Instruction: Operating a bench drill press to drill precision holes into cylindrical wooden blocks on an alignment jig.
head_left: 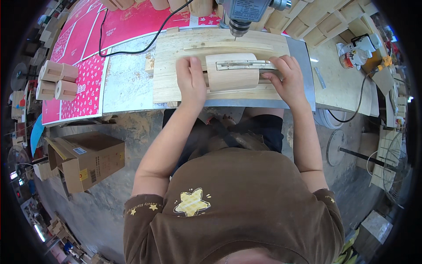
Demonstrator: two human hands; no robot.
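A pale curved wooden block [233, 80] lies on the wooden board in front of me. A narrow slotted metal strip [239, 65] rests along its upper face. My right hand [288, 79] is closed at the block's right end, thumb and fingers pinching the end of the strip. At the block's left end is my left hand [191, 83], with its thumb and fingers raised. Those fingers are smeared by motion, and whether they grip anything is unclear. Dark gaps or a bar show at both ends of the block, partly hidden by my hands.
A drill press [239, 28] with its chuck and bit stands just beyond the block. The board [167, 90] carries a thin wooden strip [228, 46]. Several hollow wooden blocks [66, 88] sit at left, a black cable [127, 53] nearby. A cardboard box [94, 160] is on the floor.
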